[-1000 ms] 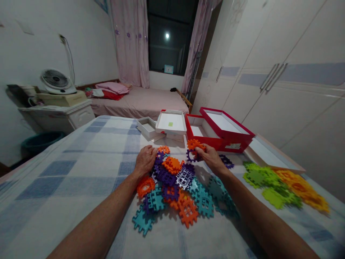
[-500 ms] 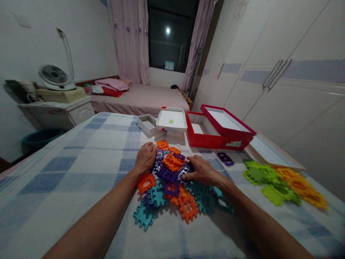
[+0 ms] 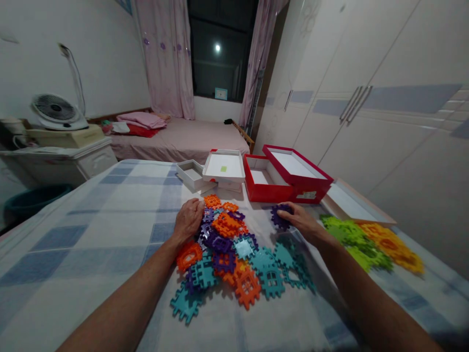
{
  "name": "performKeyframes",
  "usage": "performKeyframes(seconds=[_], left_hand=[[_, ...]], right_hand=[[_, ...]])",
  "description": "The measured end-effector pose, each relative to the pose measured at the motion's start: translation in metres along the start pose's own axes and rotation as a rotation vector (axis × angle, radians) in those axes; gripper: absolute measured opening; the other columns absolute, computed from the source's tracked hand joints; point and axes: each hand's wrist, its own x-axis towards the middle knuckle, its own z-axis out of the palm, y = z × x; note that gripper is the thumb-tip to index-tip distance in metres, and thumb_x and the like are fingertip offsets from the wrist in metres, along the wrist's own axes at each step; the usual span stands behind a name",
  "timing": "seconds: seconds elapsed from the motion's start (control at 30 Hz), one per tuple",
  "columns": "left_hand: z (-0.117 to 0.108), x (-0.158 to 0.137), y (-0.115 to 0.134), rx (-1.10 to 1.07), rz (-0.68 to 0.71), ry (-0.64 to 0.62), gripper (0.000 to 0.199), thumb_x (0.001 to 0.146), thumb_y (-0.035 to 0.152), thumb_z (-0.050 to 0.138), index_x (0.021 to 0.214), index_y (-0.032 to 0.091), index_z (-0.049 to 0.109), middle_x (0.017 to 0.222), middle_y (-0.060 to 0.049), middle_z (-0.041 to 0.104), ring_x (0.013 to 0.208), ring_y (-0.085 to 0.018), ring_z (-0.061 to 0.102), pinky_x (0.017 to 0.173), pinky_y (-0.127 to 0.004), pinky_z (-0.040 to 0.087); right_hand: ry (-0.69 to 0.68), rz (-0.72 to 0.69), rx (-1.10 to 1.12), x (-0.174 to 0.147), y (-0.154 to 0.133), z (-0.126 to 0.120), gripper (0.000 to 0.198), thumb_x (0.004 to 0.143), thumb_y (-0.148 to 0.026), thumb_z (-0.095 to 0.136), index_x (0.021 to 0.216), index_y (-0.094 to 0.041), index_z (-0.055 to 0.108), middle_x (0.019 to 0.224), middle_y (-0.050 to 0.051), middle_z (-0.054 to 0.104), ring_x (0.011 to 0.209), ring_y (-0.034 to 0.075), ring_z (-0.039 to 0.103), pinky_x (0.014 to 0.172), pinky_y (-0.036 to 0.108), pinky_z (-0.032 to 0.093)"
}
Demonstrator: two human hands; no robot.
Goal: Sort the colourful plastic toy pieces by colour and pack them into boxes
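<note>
My right hand is closed on a purple interlocking plastic tile, thumb on top, at the sheet to the right of the pile. My left hand lies against the pile's left edge, fingers stretched out and close together, with its fingertips beside purple tiles. The pile mixes orange tiles, purple tiles and teal tiles, flat squares with notched edges, some with window-like openings. Whether another purple tile lies under my right hand is hidden.
Light green tiles and yellow tiles lie in groups at the right. Behind the pile stand a small grey box, a white box lid and a red box. A large flat lid rests at the right.
My right hand has moved from the pile to the right with a purple tile, uncovering teal tiles. My left hand stays at the pile's left edge. The camera view has turned slightly right.
</note>
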Motion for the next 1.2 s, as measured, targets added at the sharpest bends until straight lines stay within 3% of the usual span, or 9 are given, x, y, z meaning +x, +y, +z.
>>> performKeyframes(seconds=[0.17,0.3,0.37,0.47,0.6,0.7,0.9,1.07,1.2], left_hand=[[-0.001,0.0,0.003,-0.106,-0.018,0.016,0.051,0.089,0.043,0.024,0.105,0.012,0.061,0.113,-0.014,0.062,0.109,-0.023,0.055,0.102,-0.037,0.037],[-0.002,0.001,0.005,-0.187,-0.04,0.052,0.054,0.089,0.047,0.023,0.105,0.013,0.062,0.117,-0.012,0.06,0.112,-0.021,0.054,0.102,-0.035,0.038],[-0.002,0.001,0.004,-0.212,-0.051,0.073,0.055,0.09,0.047,0.021,0.102,0.014,0.063,0.12,-0.012,0.059,0.116,-0.021,0.052,0.103,-0.036,0.036],[-0.001,0.002,0.003,-0.237,-0.058,0.091,0.056,0.09,0.048,0.019,0.098,0.015,0.064,0.121,-0.013,0.057,0.12,-0.022,0.049,0.106,-0.037,0.033],[-0.001,0.002,0.003,-0.253,-0.056,0.096,0.055,0.09,0.048,0.02,0.095,0.015,0.064,0.12,-0.014,0.057,0.119,-0.023,0.049,0.105,-0.038,0.033],[0.0,0.002,0.003,-0.261,-0.047,0.096,0.053,0.09,0.046,0.02,0.091,0.016,0.064,0.118,-0.012,0.058,0.117,-0.022,0.049,0.106,-0.037,0.033],[0.0,0.001,0.002,-0.277,-0.037,0.089,0.049,0.091,0.043,0.022,0.088,0.018,0.064,0.113,-0.01,0.059,0.113,-0.02,0.052,0.103,-0.034,0.035],[-0.002,0.0,0.005,-0.272,-0.019,0.079,0.047,0.092,0.04,0.021,0.091,0.018,0.062,0.108,-0.009,0.06,0.111,-0.02,0.052,0.102,-0.034,0.036],[-0.006,-0.001,0.008,-0.264,-0.011,0.068,0.043,0.091,0.037,0.022,0.093,0.018,0.06,0.1,-0.009,0.061,0.103,-0.021,0.055,0.097,-0.036,0.04]], right_hand=[[0.255,0.053,-0.282,0.022,0.038,-0.043,0.034,0.072,-0.033,0.058,0.098,-0.012,0.06,0.087,0.009,0.065,0.08,0.022,0.061,0.074,0.036,0.048],[0.471,-0.16,-0.644,0.027,0.029,-0.033,0.039,0.073,-0.031,0.058,0.107,-0.013,0.06,0.109,0.016,0.059,0.107,0.031,0.052,0.091,0.047,0.041],[0.351,-0.326,-0.653,0.02,0.008,-0.008,0.04,0.077,-0.032,0.057,0.112,-0.014,0.058,0.116,0.016,0.056,0.112,0.029,0.049,0.095,0.046,0.039],[-0.028,-0.563,-0.565,0.006,-0.028,0.042,0.042,0.081,-0.034,0.058,0.12,-0.02,0.055,0.127,0.011,0.05,0.119,0.025,0.044,0.099,0.042,0.036],[-0.33,-0.706,-0.592,-0.001,-0.056,0.095,0.044,0.08,-0.035,0.062,0.124,-0.029,0.054,0.134,0.007,0.046,0.127,0.026,0.034,0.102,0.047,0.031],[-0.349,-0.711,-0.666,0.003,-0.053,0.106,0.033,0.082,-0.03,0.06,0.115,-0.027,0.06,0.129,0.006,0.05,0.126,0.025,0.035,0.101,0.047,0.03],[-0.149,-0.578,-0.732,-0.002,-0.047,0.093,0.023,0.087,-0.025,0.051,0.107,-0.02,0.062,0.121,0.011,0.054,0.117,0.025,0.044,0.096,0.043,0.034],[-0.348,-0.493,-0.629,-0.029,-0.072,0.1,0.044,0.084,-0.05,0.053,0.116,-0.021,0.058,0.11,0.009,0.058,0.096,0.02,0.055,0.083,0.032,0.042],[-0.366,-0.415,-0.661,-0.027,-0.072,0.111,0.026,0.087,-0.031,0.049,0.106,-0.018,0.062,0.097,0.007,0.063,0.085,0.018,0.057,0.076,0.028,0.039]])
